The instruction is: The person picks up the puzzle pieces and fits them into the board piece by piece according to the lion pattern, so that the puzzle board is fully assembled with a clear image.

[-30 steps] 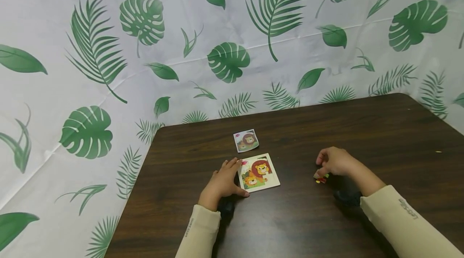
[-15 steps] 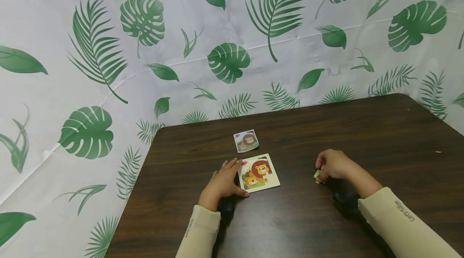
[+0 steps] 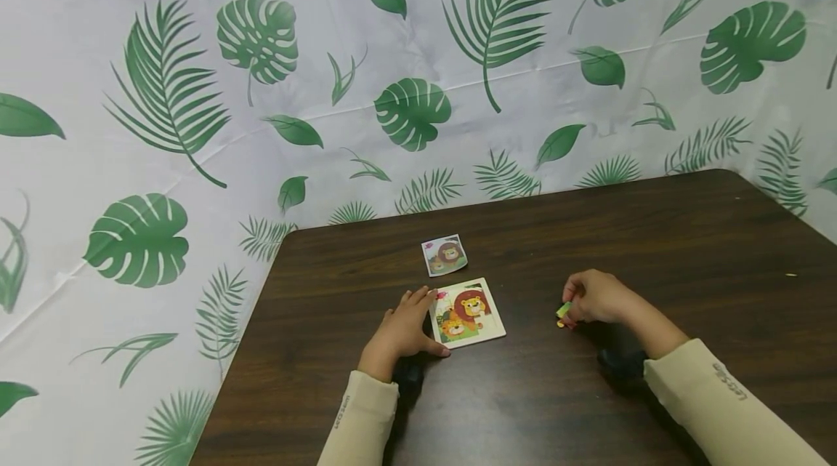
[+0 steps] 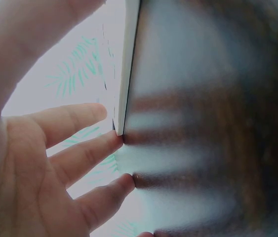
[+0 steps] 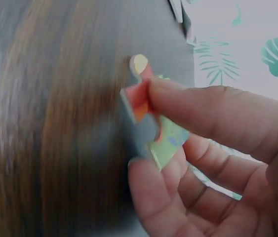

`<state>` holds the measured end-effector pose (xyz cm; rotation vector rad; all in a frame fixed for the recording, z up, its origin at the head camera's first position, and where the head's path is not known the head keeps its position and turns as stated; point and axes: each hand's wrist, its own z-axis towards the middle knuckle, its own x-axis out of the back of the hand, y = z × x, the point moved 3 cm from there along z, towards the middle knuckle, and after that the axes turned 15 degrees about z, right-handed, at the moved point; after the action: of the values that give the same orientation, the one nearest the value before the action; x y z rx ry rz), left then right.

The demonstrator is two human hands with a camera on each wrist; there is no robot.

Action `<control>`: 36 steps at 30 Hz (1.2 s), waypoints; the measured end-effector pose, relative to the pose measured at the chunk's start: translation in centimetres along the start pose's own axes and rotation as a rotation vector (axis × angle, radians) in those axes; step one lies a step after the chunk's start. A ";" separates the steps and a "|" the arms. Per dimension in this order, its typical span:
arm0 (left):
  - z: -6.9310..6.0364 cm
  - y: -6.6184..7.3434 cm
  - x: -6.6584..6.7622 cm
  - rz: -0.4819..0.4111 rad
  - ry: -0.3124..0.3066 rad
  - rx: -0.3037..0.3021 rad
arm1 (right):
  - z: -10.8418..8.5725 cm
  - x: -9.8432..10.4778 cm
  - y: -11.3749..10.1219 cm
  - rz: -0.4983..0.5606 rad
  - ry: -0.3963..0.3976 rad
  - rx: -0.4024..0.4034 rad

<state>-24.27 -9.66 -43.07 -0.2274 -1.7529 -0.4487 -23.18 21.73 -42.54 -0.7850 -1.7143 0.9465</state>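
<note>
My right hand (image 3: 598,296) pinches a jigsaw piece (image 3: 564,310) between thumb and fingers, over the table to the right of the puzzle board. In the right wrist view the piece (image 5: 169,144) shows green, red and yellow patches and stands tilted. A square puzzle board (image 3: 489,329) with a lion picture and a cream rim lies flat; a bare gap shows at its lower right. Fingers of my left hand (image 3: 405,328) spread along the board's left side, thumb near its front corner. From the left wrist, straight fingers touch around the corner of the board (image 4: 125,74).
Behind the board lies a small printed card (image 3: 445,255) with a matching lion picture. A tiny yellow bit (image 3: 790,275) is far right on the dark wooden table (image 3: 523,408). A leaf-patterned cloth (image 3: 327,81) hangs behind the table.
My right hand has picked up and turned the jigsaw piece, green part now showing, and moved slightly left with it. My left hand and the board have stayed in place.
</note>
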 end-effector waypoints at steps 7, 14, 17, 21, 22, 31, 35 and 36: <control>-0.1 0.1 0.2 -0.002 -0.003 0.000 | 0.7 -1.0 -0.4 0.244 -0.069 -0.007; -0.1 0.0 0.2 0.002 -0.006 0.001 | 1.6 -2.6 -0.9 0.361 -0.112 -0.002; -0.1 0.0 0.2 0.001 -0.007 -0.001 | 1.9 -3.0 -1.2 0.371 -0.097 -0.006; -0.1 0.0 0.1 0.001 -0.008 -0.002 | 2.2 -3.4 -1.5 0.402 -0.080 -0.010; -0.1 0.0 0.1 0.001 -0.008 -0.002 | 2.3 -3.5 -1.6 0.411 -0.079 -0.010; 0.0 0.0 0.1 -0.006 -0.015 0.006 | 3.0 -4.7 -1.9 0.469 -0.091 -0.011; 0.0 0.0 0.1 -0.005 -0.016 0.008 | 3.2 -5.3 -2.1 0.459 -0.110 0.001; 0.0 0.0 0.1 -0.004 -0.016 0.007 | 3.2 -5.5 -2.2 0.457 -0.116 0.007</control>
<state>-24.27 -9.66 -42.99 -0.2227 -1.7708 -0.4448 -24.73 15.29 -43.71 -1.1663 -1.6587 1.3262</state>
